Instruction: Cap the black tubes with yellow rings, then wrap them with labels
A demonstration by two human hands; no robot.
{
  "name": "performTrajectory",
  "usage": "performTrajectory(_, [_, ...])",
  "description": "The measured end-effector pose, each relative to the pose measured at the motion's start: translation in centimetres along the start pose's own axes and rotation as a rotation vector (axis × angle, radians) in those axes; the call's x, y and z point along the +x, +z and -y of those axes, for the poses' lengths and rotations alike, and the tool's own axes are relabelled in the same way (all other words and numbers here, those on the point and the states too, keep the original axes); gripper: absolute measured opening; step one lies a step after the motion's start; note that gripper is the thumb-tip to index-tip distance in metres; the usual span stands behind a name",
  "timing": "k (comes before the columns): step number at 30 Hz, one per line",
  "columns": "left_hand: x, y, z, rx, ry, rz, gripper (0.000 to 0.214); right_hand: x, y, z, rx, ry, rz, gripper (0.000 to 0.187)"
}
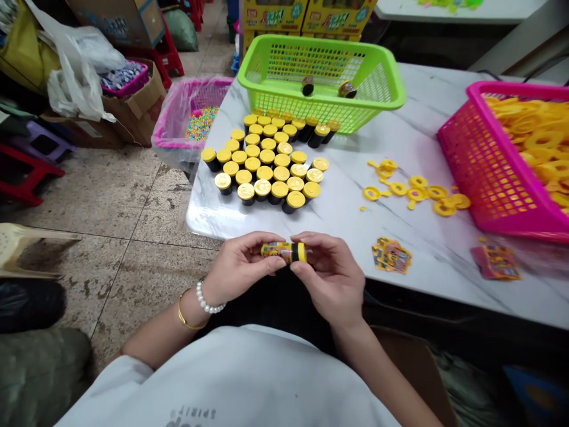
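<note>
Between my two hands, just off the table's front edge, a small black bottle (291, 252) with a yellow cap and a colourful printed label lies on its side. My left hand (246, 261) pinches the labelled end between thumb and fingers. At the capped end, my right hand (326, 270) has its thumb and fingers closed around the bottle. Beyond them stands a tight group of upright black bottles with yellow caps (264, 173). To the right of my right hand lies a small pile of printed labels (392, 255).
A green basket (320, 107) with two labelled bottles stands behind the group. On the right, a pink basket (502, 172) holds yellow plastic rings; loose yellow rings (418, 193) lie beside it. More labels (496, 261) sit near the front. A lined pink basket (173, 112) of coloured beads is left.
</note>
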State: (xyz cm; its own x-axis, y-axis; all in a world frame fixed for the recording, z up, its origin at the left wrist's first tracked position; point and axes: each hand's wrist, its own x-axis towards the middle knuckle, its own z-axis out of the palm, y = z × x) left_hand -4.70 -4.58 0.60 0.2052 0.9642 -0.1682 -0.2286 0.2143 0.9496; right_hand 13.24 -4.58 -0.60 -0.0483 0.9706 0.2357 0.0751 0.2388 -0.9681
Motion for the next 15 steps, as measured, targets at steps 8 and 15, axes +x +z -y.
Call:
performTrajectory(8, [-0.2, 1.6, 1.1, -0.111, -0.101, 0.057, 0.037, -0.3, -2.9, 0.1, -0.152, -0.092, 0.246, 0.026])
performTrajectory(15, [-1.0, 1.0, 0.8, 0.010, -0.058, -0.001, 0.028, -0.8, -3.0, -0.4, -0.229, -0.185, 0.198, 0.030])
